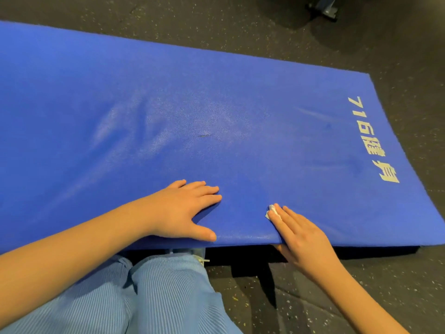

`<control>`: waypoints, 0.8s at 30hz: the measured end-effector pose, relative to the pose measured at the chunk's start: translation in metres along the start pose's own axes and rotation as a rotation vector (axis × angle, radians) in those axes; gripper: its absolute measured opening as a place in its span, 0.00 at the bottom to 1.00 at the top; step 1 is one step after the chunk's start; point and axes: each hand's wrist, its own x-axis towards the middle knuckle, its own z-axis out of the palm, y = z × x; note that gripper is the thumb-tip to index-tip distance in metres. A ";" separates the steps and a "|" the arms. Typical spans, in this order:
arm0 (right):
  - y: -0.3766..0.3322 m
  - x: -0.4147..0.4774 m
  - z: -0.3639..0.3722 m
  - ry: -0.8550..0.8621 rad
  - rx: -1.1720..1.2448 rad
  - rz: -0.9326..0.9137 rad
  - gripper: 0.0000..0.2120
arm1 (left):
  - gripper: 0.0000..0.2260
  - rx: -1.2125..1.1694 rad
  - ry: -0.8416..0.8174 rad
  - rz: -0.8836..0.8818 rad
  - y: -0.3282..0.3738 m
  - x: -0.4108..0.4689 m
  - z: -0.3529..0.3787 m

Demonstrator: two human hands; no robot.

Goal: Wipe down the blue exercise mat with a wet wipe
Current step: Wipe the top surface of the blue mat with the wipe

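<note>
The blue exercise mat (168, 104) lies across the dark floor, with white lettering near its right end. My left hand (185, 210) rests flat on the mat near its front edge, fingers straight and spread. My right hand (303, 235) lies flat at the front edge with straight fingers pressing a small white wet wipe (271, 211) onto the mat. Only a corner of the wipe shows past the fingertips. The right thumb is hidden under the mat's edge. Shiny damp streaks show on the mat's middle.
Dark speckled rubber flooring (361, 297) surrounds the mat. My knees in light blue ribbed trousers (149, 297) sit just before the front edge. A grey metal equipment base (325, 8) stands at the top right. A small dark mark (204, 135) lies mid-mat.
</note>
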 end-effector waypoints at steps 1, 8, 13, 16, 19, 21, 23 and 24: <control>0.001 0.004 -0.006 0.012 0.001 -0.006 0.19 | 0.48 0.032 -0.019 0.009 0.005 -0.002 -0.002; 0.001 0.035 -0.025 0.078 0.043 -0.072 0.20 | 0.40 0.159 0.007 -0.086 0.017 -0.008 0.000; -0.026 0.054 -0.017 0.083 0.111 -0.086 0.19 | 0.34 0.037 0.004 -0.142 -0.009 -0.037 -0.001; -0.054 0.069 -0.009 0.091 0.147 -0.119 0.16 | 0.33 -0.057 0.050 -0.186 -0.032 -0.065 0.009; -0.085 0.090 -0.004 0.066 0.169 -0.150 0.16 | 0.32 -0.126 0.127 -0.218 -0.055 -0.097 0.025; -0.106 0.105 -0.002 0.046 0.214 -0.183 0.16 | 0.31 -0.170 0.170 -0.241 -0.066 -0.116 0.033; -0.123 0.119 0.000 0.029 0.273 -0.223 0.17 | 0.31 -0.215 0.182 -0.292 -0.074 -0.134 0.039; -0.129 0.125 0.000 0.011 0.304 -0.238 0.17 | 0.31 -0.232 0.190 -0.311 -0.078 -0.140 0.042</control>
